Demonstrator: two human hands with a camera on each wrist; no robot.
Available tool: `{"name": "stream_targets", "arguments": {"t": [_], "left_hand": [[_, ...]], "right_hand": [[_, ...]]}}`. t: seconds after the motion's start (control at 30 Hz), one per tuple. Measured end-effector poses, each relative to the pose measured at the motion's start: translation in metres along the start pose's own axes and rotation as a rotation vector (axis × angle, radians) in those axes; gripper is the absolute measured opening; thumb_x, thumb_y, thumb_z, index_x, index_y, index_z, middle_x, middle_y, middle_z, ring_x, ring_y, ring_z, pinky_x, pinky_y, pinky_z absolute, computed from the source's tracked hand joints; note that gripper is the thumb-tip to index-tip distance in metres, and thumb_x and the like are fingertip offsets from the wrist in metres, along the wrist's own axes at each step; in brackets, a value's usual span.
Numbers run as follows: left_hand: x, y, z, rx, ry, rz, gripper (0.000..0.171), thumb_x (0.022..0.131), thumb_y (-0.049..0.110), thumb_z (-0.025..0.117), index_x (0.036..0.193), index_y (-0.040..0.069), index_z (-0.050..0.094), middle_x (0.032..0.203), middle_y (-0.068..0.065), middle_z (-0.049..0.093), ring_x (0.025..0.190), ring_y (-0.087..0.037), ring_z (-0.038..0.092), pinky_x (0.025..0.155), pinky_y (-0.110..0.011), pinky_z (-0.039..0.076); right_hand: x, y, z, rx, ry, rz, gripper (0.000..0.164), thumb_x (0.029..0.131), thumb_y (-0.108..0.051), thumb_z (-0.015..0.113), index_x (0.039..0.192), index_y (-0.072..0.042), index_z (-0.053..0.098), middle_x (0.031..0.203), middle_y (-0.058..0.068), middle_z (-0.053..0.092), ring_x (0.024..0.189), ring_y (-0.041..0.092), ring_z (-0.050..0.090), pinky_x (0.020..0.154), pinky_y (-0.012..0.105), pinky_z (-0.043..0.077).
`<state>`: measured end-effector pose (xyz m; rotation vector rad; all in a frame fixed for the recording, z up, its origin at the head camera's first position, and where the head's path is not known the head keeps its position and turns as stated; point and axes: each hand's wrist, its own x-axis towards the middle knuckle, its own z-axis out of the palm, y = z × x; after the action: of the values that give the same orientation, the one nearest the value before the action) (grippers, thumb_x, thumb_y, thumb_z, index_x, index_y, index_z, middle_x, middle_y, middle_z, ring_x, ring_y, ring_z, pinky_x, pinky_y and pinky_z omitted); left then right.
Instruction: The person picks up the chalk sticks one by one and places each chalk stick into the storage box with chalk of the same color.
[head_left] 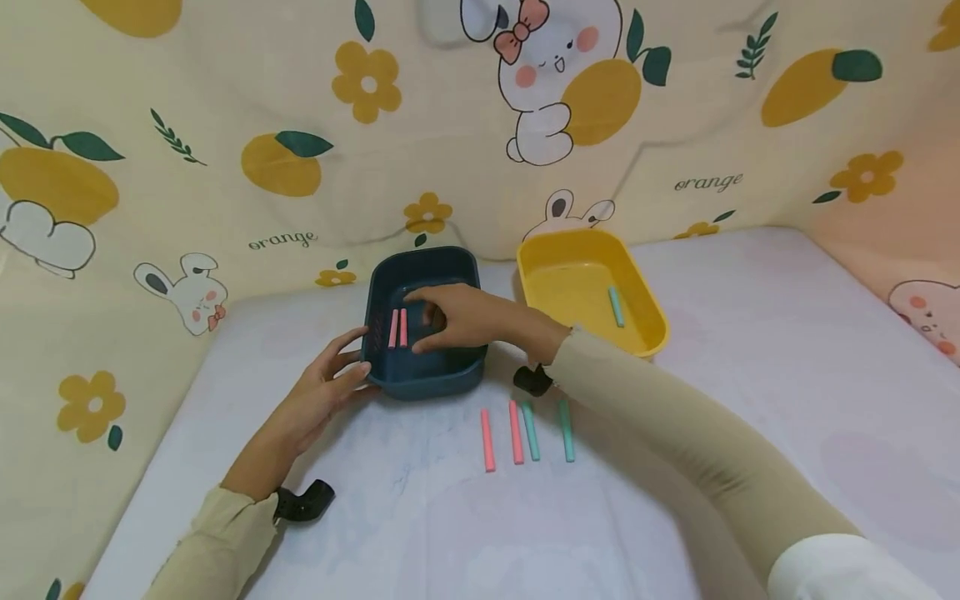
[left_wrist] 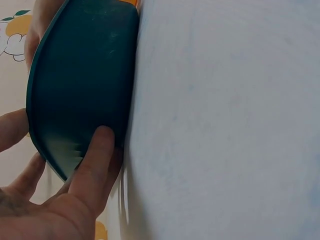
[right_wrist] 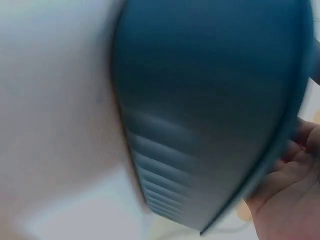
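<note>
Inside the dark blue plastic basket [head_left: 431, 385] lie two pink chalk sticks [head_left: 403, 327], side by side. My right hand [head_left: 465, 317] hovers over them, thumb and forefinger spread apart, with nothing visible between. At the basket's near left corner my left hand [head_left: 322, 392] grips the rim. The left wrist view shows a finger [left_wrist: 102, 145] pressed along the outer wall and other fingertips at the rim. On the table in front lie two pink chalks [head_left: 487, 440] and two teal chalks [head_left: 566, 431]. The right wrist view is blurred and mostly shows the basket wall [right_wrist: 200, 100].
A yellow basket [head_left: 656, 333] stands to the right of the blue one, with one teal chalk [head_left: 616, 306] in it. A patterned cloth [head_left: 450, 167] hangs behind the white table [head_left: 375, 517]. My right forearm reaches across the table.
</note>
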<state>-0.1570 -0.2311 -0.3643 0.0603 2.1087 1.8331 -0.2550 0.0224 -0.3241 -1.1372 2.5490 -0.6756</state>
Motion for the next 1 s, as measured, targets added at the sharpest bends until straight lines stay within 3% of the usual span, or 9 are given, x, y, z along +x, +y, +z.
{"name": "stream_targets", "arguments": {"t": [0.13, 0.3, 0.6, 1.0], "left_hand": [[0.0, 0.002, -0.002, 0.001, 0.007, 0.001, 0.066, 0.103, 0.021, 0.055, 0.159, 0.025, 0.021, 0.159, -0.019, 0.027, 0.14, -0.038, 0.038, 0.113, -0.048, 0.04], [-0.001, 0.001, -0.001, 0.002, 0.005, -0.01, 0.067, 0.102, 0.024, 0.057, 0.158, 0.026, 0.021, 0.158, -0.017, 0.027, 0.14, -0.036, 0.038, 0.113, -0.048, 0.04], [0.0, 0.0, -0.001, -0.009, 0.014, -0.003, 0.065, 0.102, 0.022, 0.057, 0.158, 0.027, 0.023, 0.158, -0.017, 0.027, 0.139, -0.036, 0.039, 0.113, -0.048, 0.041], [0.002, 0.0, 0.001, -0.005, 0.026, -0.018, 0.065, 0.103, 0.02, 0.055, 0.158, 0.027, 0.022, 0.161, -0.016, 0.023, 0.143, -0.037, 0.036, 0.114, -0.051, 0.039]], "right_hand": [[-0.026, -0.003, -0.004, 0.075, 0.03, -0.008, 0.08, 0.088, -0.048, 0.072, 0.153, -0.018, 0.037, 0.118, 0.001, 0.062, 0.105, 0.015, 0.059, 0.096, 0.03, 0.053], [-0.058, -0.004, -0.007, 0.119, 0.04, -0.001, 0.081, 0.086, -0.045, 0.075, 0.153, -0.019, 0.038, 0.122, 0.005, 0.063, 0.109, 0.019, 0.059, 0.094, 0.035, 0.056], [-0.106, -0.002, -0.007, 0.122, 0.035, 0.009, 0.081, 0.085, -0.046, 0.075, 0.153, -0.022, 0.037, 0.126, -0.007, 0.062, 0.112, 0.009, 0.059, 0.096, 0.035, 0.055], [-0.143, 0.0, -0.005, 0.094, -0.028, 0.062, 0.075, 0.082, -0.045, 0.08, 0.147, -0.029, 0.047, 0.132, -0.007, 0.064, 0.119, 0.015, 0.061, 0.097, 0.038, 0.054]]}}
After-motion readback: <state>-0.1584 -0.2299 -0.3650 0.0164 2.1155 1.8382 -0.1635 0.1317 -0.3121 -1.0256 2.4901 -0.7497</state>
